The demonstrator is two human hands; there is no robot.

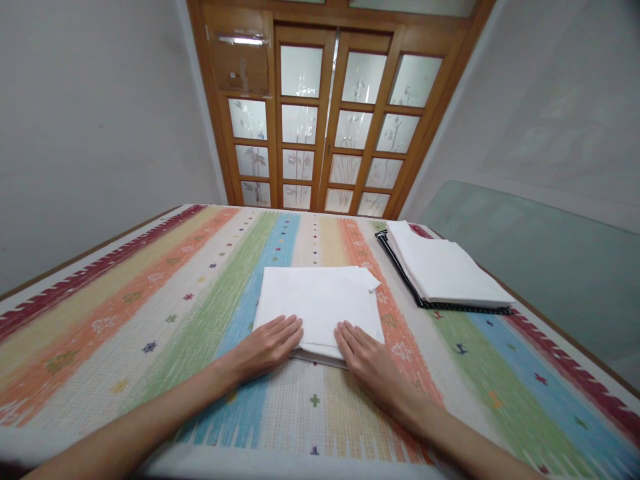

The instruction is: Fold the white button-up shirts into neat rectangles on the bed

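Observation:
A folded white cloth, probably a garment (315, 300), lies flat in front of me, with a small pointed flap sticking out at its far right corner. My left hand (275, 343) rests palm down on its near left corner, fingers stretched out. On the near right part lies my right hand (363, 350), also flat with its fingers extended. Between the hands the near edge shows stacked layers, slightly lifted. Neither hand grips anything.
A striped, patterned tablecloth (200, 320) covers the table. To the right sits a stack of folded white cloth (445, 267) on top of a black folded piece (410, 283). Behind the table are wooden doors (323, 120) with glass panes; a greenish glass panel (525, 233) leans at the right wall.

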